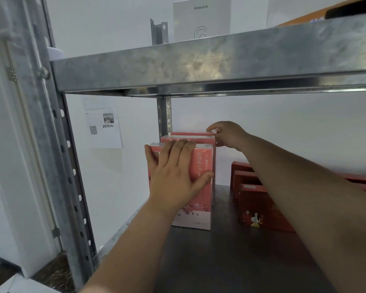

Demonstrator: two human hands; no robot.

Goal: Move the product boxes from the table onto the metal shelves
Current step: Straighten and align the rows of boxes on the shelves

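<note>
Far left stood the rack's perforated upright post (72,176), w/ a paper notice (103,121) bearing a QR code taped to the wall behind it. Next came the task's things: three pink product boxes already on the shelf deck (220,261), upright on their short ends, long axes vertical, lined up front to back away from the person. The L hand (175,176) lay spread flat on the broad face of the front pink box (201,204), fingers about straight and reaching its top edge, little finger at the left edge, thumb near the right edge; pressing, not clenched round it. Behind sat the middle pink box (199,139), then the rear pink box (190,133) close to the back post. The R hand (228,134) reached further in, fingers curled over the rear pink box's top right corner, thumb down the row's right side. So the L hand was nearer the front of the row, the R hand at the back; prob. the step was squaring the row, any push running along the front-to-back line. Further right, well apart from the pink row, low red boxes (260,208) lay on the same deck. Overhead, a white box (201,17) stood on the upper shelf. No worktop in view.
</note>
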